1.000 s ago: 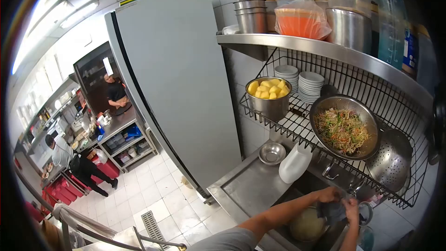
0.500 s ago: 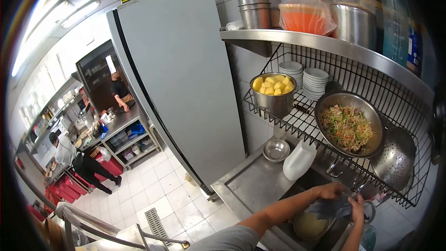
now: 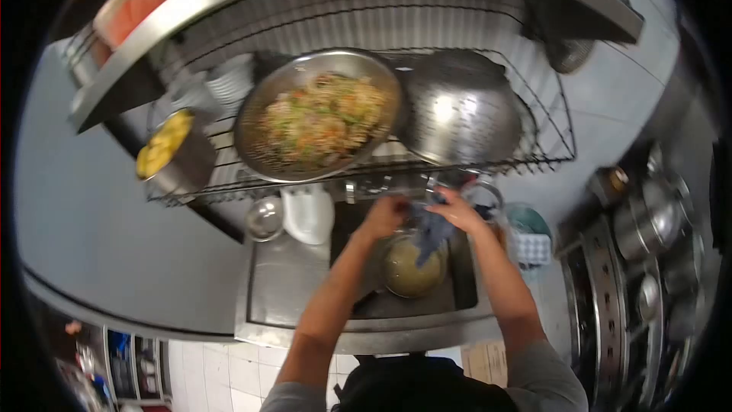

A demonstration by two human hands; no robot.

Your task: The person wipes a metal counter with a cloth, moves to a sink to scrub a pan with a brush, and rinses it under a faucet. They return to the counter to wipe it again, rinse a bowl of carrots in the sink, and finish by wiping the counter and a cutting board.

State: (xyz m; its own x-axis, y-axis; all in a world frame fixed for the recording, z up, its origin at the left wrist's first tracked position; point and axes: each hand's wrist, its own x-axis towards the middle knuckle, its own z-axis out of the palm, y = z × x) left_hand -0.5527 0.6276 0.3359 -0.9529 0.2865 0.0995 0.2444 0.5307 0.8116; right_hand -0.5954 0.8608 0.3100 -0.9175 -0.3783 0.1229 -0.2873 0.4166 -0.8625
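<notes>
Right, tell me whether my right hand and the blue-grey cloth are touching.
Touching. The head view shows the fingers of your right hand against the upper part of the blue-grey cloth, which hangs down below them.

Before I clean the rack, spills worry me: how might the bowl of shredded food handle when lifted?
Stiff, probably: the bowl looks metal. Its loose shredded food could slide if tilted, and that broad mound likely adds some weight.

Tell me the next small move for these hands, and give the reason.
Probably gather up the dangling end of the blue-grey cloth with the left hand: it hangs from the right hand over the pan, and whether it touches the liquid is unclear.
</notes>
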